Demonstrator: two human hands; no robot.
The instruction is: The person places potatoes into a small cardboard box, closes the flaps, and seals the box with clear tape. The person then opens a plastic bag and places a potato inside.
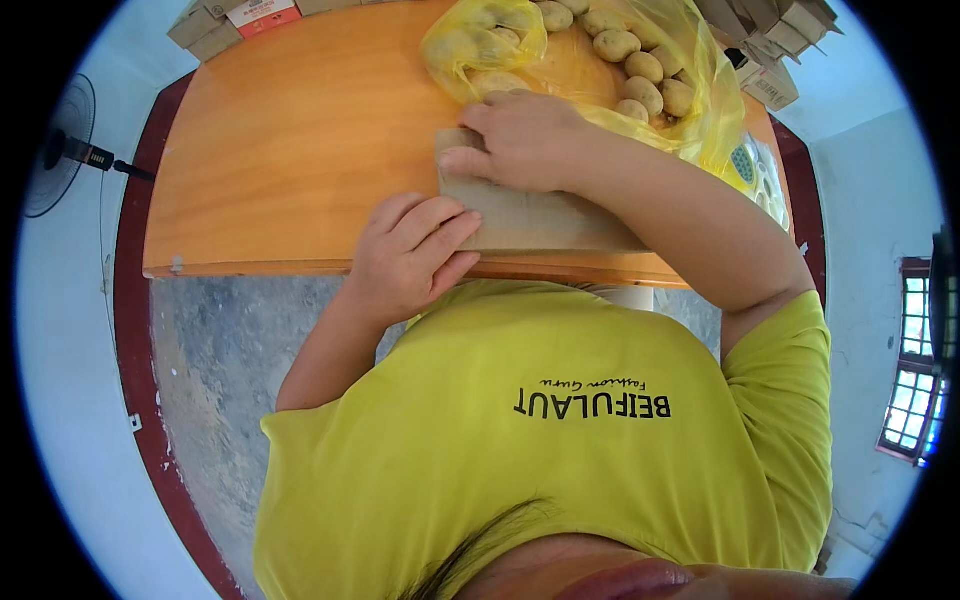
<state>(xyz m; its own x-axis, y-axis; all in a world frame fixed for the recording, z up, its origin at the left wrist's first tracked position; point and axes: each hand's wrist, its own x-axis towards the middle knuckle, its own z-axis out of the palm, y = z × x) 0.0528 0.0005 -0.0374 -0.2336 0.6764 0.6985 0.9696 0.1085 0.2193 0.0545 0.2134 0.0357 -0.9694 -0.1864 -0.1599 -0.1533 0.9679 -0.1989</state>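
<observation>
A flat-looking grey-brown cardboard box (540, 221) lies along the near edge of the table, in front of my body. At its near left corner, my left hand (412, 251) holds the edge, fingers on top and thumb lower down. My right hand (525, 142) reaches across to the far left part of the box, thumb on the cardboard and fingers curled at its far side; what lies under the palm is hidden. Just beyond the right hand, a yellow translucent plastic bag (705, 97) spreads open around several potatoes (643, 91). More potatoes show through its left part.
Cardboard boxes (206, 30) stand at the far left of the wooden table (300, 150), and more cardboard (776, 82) is at the far right. A clear plastic package (765, 180) lies by the right edge. A fan (64, 150) stands off to the left.
</observation>
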